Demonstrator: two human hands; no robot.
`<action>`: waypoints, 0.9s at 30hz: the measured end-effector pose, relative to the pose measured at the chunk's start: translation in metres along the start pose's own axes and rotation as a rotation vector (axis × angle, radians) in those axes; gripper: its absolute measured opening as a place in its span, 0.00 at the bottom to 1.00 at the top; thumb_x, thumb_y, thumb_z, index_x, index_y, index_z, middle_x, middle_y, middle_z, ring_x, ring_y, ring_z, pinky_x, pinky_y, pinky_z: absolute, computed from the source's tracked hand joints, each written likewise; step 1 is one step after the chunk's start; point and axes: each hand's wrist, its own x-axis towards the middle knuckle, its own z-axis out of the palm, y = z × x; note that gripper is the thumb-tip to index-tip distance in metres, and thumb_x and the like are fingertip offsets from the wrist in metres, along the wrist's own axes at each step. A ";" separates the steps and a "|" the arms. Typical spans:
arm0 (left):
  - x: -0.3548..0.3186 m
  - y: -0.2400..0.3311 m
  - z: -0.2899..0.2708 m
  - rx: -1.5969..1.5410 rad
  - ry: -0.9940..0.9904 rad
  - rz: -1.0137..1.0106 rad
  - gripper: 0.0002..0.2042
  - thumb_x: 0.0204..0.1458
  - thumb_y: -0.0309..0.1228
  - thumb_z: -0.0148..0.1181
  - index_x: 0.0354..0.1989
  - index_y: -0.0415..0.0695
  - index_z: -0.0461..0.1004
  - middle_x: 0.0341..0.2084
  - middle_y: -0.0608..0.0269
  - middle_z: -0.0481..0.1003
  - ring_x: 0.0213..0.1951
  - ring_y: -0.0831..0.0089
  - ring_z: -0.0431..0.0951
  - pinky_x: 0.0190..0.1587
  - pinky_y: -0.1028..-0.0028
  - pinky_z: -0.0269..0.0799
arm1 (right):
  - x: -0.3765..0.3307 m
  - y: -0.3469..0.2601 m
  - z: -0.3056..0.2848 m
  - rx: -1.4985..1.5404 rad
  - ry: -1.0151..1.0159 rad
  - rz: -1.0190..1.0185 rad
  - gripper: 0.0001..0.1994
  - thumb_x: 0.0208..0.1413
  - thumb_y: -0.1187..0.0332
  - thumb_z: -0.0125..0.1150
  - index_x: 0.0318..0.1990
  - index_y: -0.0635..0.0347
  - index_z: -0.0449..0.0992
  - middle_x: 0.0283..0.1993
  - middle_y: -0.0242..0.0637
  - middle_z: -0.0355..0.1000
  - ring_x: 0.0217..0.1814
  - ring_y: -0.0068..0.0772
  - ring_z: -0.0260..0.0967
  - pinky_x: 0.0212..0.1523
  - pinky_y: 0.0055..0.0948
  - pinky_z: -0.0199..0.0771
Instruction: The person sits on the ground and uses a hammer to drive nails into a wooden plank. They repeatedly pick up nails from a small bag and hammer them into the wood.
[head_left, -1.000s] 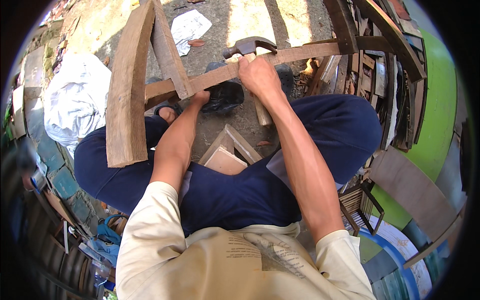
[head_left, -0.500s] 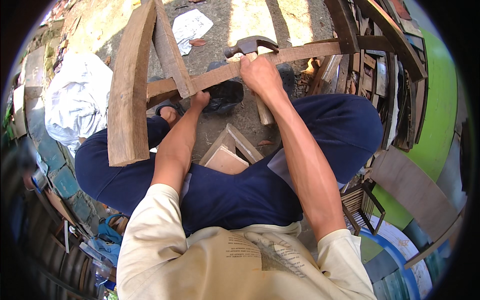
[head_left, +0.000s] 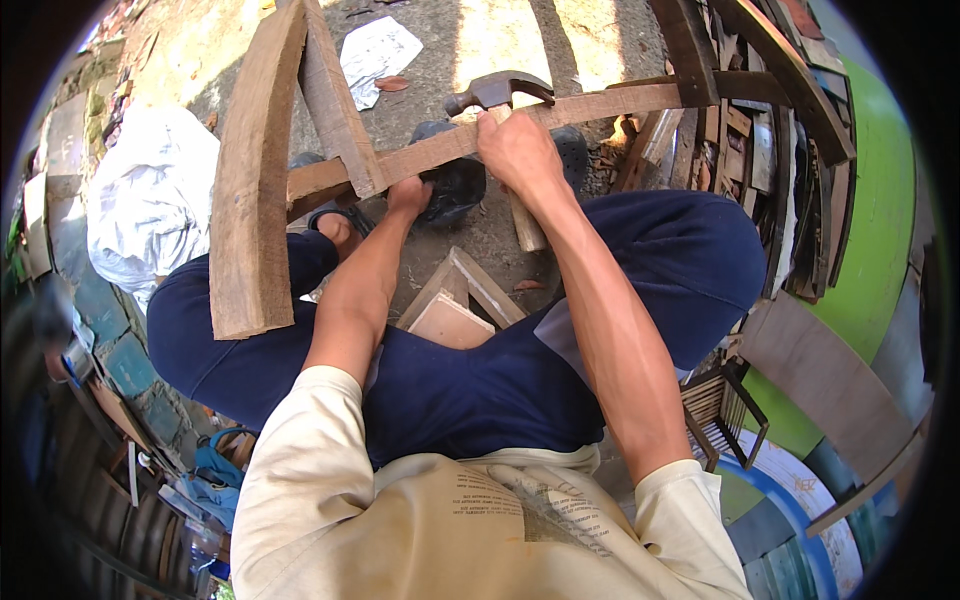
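My right hand (head_left: 520,150) is closed round the wooden handle of a claw hammer (head_left: 497,90). Its dark metal head lies just beyond a long wooden rail (head_left: 600,103), and the handle runs down across that rail. The rail belongs to a wooden frame with a thick curved post (head_left: 252,190) and a narrower slat (head_left: 340,110) at the left. My left hand (head_left: 408,195) is low beneath the slat's end, at the edge of a black bag or container (head_left: 455,190). Its fingertips are partly hidden there, so what they hold does not show.
Between my legs is a small triangular wooden piece (head_left: 455,315). A white cloth bundle (head_left: 150,195) lies at the left and a white sheet (head_left: 378,58) farther ahead. Scrap wood (head_left: 745,150) is piled at the right, beside a green board (head_left: 868,210).
My left hand has shifted slightly right and up, to the black container's edge. The frame's left end has moved a little left. The right hand keeps its hold on the hammer.
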 end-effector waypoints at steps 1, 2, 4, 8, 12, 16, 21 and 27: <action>0.000 0.002 0.000 -0.006 0.014 0.003 0.26 0.49 0.35 0.67 0.57 0.38 0.71 0.56 0.44 0.73 0.59 0.50 0.71 0.61 0.61 0.66 | 0.003 0.004 0.004 0.000 0.030 -0.023 0.30 0.62 0.50 0.50 0.38 0.79 0.78 0.35 0.66 0.75 0.46 0.63 0.76 0.54 0.49 0.72; 0.001 0.004 0.000 -0.013 0.028 0.007 0.26 0.49 0.35 0.68 0.56 0.38 0.72 0.55 0.45 0.74 0.58 0.50 0.72 0.60 0.61 0.66 | 0.004 0.008 0.006 0.001 0.061 -0.045 0.31 0.62 0.49 0.49 0.34 0.81 0.78 0.28 0.64 0.76 0.42 0.62 0.78 0.52 0.49 0.73; 0.003 -0.007 0.006 -0.053 0.047 0.016 0.25 0.48 0.35 0.68 0.55 0.39 0.73 0.52 0.46 0.76 0.56 0.51 0.74 0.59 0.62 0.68 | 0.004 0.006 0.009 -0.027 0.075 -0.061 0.31 0.62 0.50 0.49 0.33 0.81 0.78 0.27 0.63 0.76 0.41 0.61 0.78 0.51 0.49 0.73; 0.005 -0.013 0.005 -0.179 -0.023 -0.057 0.21 0.47 0.34 0.69 0.50 0.39 0.77 0.46 0.50 0.80 0.51 0.55 0.78 0.56 0.64 0.69 | 0.007 0.008 0.010 0.002 0.031 -0.037 0.31 0.62 0.50 0.48 0.33 0.80 0.78 0.28 0.64 0.76 0.42 0.61 0.78 0.51 0.49 0.74; -0.005 -0.005 -0.009 -0.231 -0.082 -0.159 0.16 0.47 0.33 0.69 0.43 0.40 0.82 0.42 0.52 0.82 0.47 0.57 0.81 0.53 0.65 0.71 | 0.007 0.009 0.010 0.010 0.032 -0.038 0.32 0.62 0.49 0.49 0.34 0.80 0.79 0.29 0.64 0.76 0.43 0.62 0.78 0.51 0.48 0.74; -0.016 0.002 -0.023 -0.227 -0.140 -0.111 0.13 0.50 0.32 0.67 0.43 0.40 0.83 0.42 0.52 0.82 0.44 0.60 0.82 0.50 0.65 0.74 | 0.004 0.007 0.009 -0.034 0.089 -0.053 0.32 0.62 0.47 0.49 0.35 0.80 0.79 0.30 0.64 0.77 0.44 0.62 0.77 0.52 0.48 0.74; -0.014 -0.012 -0.023 -0.750 -0.399 -0.007 0.16 0.56 0.26 0.61 0.52 0.37 0.77 0.42 0.53 0.82 0.41 0.67 0.82 0.47 0.69 0.76 | 0.004 0.004 0.008 -0.004 0.035 -0.032 0.32 0.62 0.47 0.49 0.39 0.79 0.79 0.37 0.67 0.76 0.49 0.62 0.76 0.55 0.47 0.73; -0.027 0.025 -0.072 -0.840 -0.591 -0.168 0.08 0.58 0.26 0.57 0.45 0.41 0.75 0.39 0.61 0.82 0.37 0.74 0.82 0.39 0.74 0.76 | 0.003 0.005 0.006 -0.024 0.042 -0.021 0.32 0.62 0.47 0.48 0.44 0.78 0.78 0.47 0.68 0.75 0.55 0.62 0.73 0.58 0.48 0.71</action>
